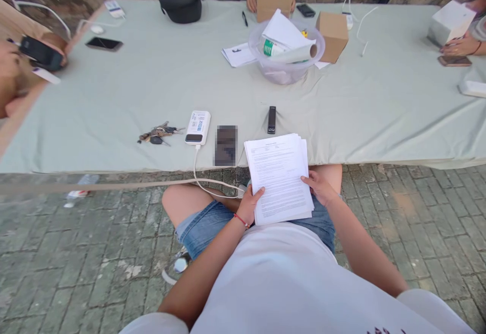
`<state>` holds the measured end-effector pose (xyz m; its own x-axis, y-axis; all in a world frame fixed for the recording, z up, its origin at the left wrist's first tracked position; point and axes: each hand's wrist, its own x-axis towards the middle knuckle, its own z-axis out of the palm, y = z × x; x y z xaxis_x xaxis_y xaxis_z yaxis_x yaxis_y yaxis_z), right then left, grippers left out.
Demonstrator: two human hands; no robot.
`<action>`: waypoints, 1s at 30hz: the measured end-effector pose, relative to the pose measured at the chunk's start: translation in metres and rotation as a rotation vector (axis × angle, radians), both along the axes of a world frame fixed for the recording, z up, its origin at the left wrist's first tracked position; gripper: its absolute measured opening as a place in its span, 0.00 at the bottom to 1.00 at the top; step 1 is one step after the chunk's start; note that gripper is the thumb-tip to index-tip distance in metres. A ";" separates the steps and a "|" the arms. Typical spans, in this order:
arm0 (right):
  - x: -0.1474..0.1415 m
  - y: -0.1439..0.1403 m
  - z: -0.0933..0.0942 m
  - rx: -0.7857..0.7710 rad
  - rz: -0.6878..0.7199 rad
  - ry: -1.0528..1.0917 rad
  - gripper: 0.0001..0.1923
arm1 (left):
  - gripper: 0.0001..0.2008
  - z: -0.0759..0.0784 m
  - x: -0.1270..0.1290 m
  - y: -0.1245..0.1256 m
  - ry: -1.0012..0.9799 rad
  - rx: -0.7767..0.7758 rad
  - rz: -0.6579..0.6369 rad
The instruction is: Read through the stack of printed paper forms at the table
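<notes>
The left hand [249, 206] and right hand [321, 187], fingers [259, 193] closed on opposite side edges, hold a stack of white printed sheets [281, 182], its dense lines too small to read, above denim shorts [203, 230] at the cloth-covered bench [152, 86], near a rounded white power bank [199, 121] with blue print.

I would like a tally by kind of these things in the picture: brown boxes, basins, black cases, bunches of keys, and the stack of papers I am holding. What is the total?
Brown boxes: 2
Basin: 1
Black case: 1
Bunch of keys: 1
Stack of papers: 1
Total: 6
</notes>
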<state>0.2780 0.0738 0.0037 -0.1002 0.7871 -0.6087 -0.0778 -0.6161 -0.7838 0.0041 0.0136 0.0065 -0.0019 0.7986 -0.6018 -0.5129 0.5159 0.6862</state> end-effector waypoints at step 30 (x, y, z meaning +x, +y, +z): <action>0.006 0.101 0.105 0.711 0.127 -0.237 0.34 | 0.37 0.114 -0.023 0.163 0.596 0.774 -0.286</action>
<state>0.2835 0.1753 0.1083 -0.1463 0.9890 0.0241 0.1800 0.0506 -0.9824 -0.0194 0.1764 0.1200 0.1199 0.9858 0.1173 0.0943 -0.1289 0.9872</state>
